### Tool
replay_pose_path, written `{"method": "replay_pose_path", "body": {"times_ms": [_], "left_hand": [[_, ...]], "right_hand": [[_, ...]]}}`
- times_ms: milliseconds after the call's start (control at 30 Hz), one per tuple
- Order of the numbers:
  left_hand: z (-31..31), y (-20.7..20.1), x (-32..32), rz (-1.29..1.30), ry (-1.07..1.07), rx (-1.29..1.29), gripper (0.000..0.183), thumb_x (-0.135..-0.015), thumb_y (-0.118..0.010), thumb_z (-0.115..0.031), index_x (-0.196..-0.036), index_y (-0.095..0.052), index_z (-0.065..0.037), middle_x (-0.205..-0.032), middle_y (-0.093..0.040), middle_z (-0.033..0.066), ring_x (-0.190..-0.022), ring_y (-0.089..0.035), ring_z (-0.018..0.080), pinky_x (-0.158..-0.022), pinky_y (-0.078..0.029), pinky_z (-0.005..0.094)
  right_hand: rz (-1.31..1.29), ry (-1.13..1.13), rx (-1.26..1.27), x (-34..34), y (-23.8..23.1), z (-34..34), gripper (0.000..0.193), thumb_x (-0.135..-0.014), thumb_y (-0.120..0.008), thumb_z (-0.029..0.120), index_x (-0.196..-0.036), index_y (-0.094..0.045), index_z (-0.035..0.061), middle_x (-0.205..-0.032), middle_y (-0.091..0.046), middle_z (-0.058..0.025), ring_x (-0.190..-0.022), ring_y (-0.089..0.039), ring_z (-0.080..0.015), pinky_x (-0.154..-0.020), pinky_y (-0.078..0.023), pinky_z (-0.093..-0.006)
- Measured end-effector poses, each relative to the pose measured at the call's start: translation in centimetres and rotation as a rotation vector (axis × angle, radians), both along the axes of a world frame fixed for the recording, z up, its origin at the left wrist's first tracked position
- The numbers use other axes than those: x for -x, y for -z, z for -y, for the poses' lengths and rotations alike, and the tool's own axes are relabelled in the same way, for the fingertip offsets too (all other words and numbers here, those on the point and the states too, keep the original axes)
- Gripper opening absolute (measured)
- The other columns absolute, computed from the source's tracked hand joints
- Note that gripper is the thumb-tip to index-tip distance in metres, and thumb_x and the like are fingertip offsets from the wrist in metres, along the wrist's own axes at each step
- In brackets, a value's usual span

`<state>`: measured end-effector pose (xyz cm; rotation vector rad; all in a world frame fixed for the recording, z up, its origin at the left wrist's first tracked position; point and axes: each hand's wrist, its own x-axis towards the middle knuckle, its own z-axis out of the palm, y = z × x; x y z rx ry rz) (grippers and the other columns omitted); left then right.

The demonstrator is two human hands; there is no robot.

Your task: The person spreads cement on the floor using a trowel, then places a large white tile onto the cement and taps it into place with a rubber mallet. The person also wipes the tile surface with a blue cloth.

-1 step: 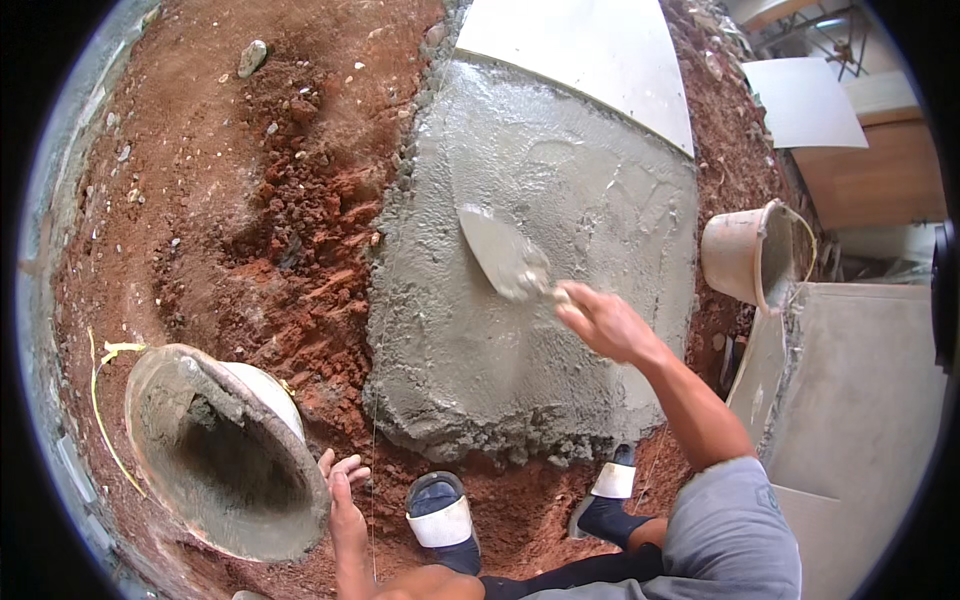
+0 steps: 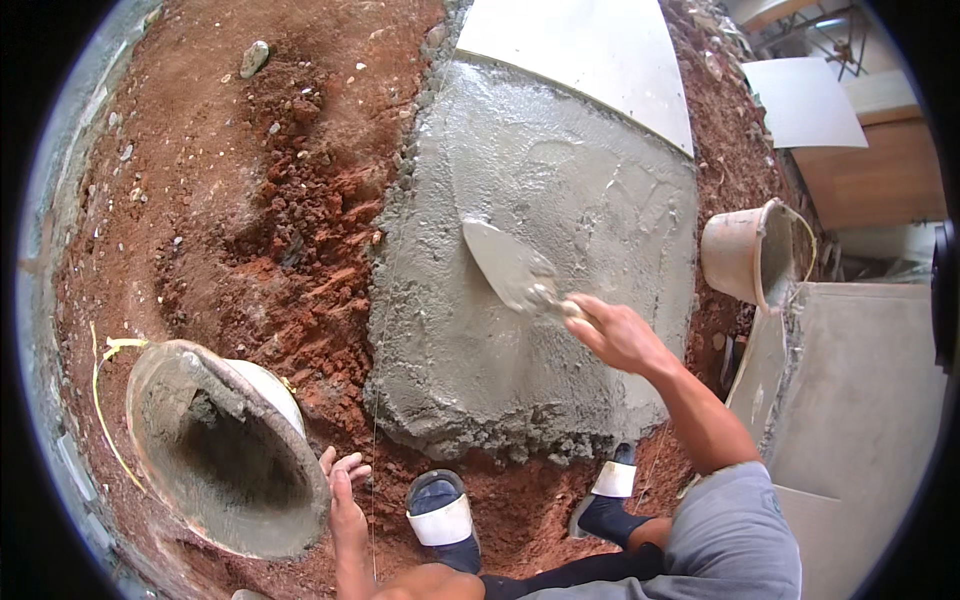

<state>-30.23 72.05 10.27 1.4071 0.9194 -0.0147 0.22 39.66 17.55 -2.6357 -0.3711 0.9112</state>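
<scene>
Red, stony earth [image 2: 230,190] covers the ground of this outdoor site, and the work sits in the middle of it. At the far left a tilted mortar bucket [image 2: 215,450] lies on the soil, its inside smeared grey with only a remnant of mix showing at the bottom. The left hand [image 2: 343,490] rests just beside its rim, fingers loosely spread and holding nothing. Two slippered feet [image 2: 440,510] stand on the dirt at the bed's near edge. In the centre a thick mortar bed [image 2: 520,350] is already laid; most of its top looks roughly flattened, though trowel marks and a crumbly, ragged near edge suggest that levelling is not finished. A trowel [image 2: 505,262] lies blade-down on the bed, gripped at the handle by the right hand [image 2: 615,335], fingers closed around it. One pale tile [image 2: 590,55] already sits at the bed's far end. Rightward stand a second bucket [image 2: 750,255] and a concrete slab [image 2: 870,400].
</scene>
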Motion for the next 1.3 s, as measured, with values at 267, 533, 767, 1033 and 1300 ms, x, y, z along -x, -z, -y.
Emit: {"method": "replay_pose_path", "body": {"times_ms": [267,533,767,1033,1300], "left_hand": [[0.7,-0.6,-0.4,0.052,0.061,-0.012,0.044,-0.102,-0.038,-0.030,-0.133,-0.044,0.001,-0.117,-0.060,0.0126,-0.090,-0.063,0.0172,-0.083,-0.049,0.0325],[1.0,-1.3,2.3,0.155,-0.089,0.027,0.037,-0.103,-0.042,-0.026,-0.115,-0.062,0.002,-0.115,-0.064,0.0120,-0.093,-0.065,0.0167,-0.085,-0.051,0.0311],[1.1,-1.7,3.0,0.194,-0.220,0.060,0.027,-0.100,-0.047,-0.019,-0.112,-0.062,0.000,-0.107,-0.068,0.0111,-0.089,-0.066,0.0154,-0.079,-0.053,0.0296],[1.0,-0.8,4.9,0.222,-0.290,0.121,0.028,-0.100,-0.049,-0.022,-0.107,-0.065,0.000,-0.100,-0.070,0.0089,-0.086,-0.067,0.0152,-0.076,-0.053,0.0287],[0.1,2.0,6.4,0.182,-0.300,0.054,0.027,-0.097,-0.054,-0.024,-0.107,-0.063,0.000,-0.094,-0.070,0.0089,-0.087,-0.067,0.0169,-0.076,-0.052,0.0303]], "right_hand": [[0.298,0.108,-0.006,4.9,-5.8,4.0,0.034,-0.083,-0.069,0.025,-0.104,-0.053,0.0035,-0.082,-0.063,-0.0227,-0.079,-0.065,-0.0395,-0.067,-0.051,-0.0453],[0.270,-0.198,0.024,5.0,-11.3,-2.8,0.033,-0.083,-0.069,0.021,-0.106,-0.056,0.0017,-0.078,-0.064,-0.0198,-0.074,-0.066,-0.0352,-0.067,-0.051,-0.0438],[0.501,-1.029,-0.143,8.0,-16.2,-23.2,0.031,-0.087,-0.063,0.020,-0.113,-0.059,0.0046,-0.082,-0.064,-0.0110,-0.072,-0.066,-0.0280,-0.063,-0.052,-0.0414],[0.391,-1.409,0.119,14.2,-10.2,-36.7,0.020,-0.084,-0.061,0.008,-0.102,-0.061,-0.0011,-0.091,-0.068,-0.0154,-0.079,-0.071,-0.0255,-0.063,-0.057,-0.0333],[0.122,-1.301,0.031,12.8,-11.7,-30.4,0.030,-0.086,-0.059,0.022,-0.108,-0.060,0.0012,-0.086,-0.068,-0.0161,-0.080,-0.069,-0.0300,-0.067,-0.054,-0.0421]]}}
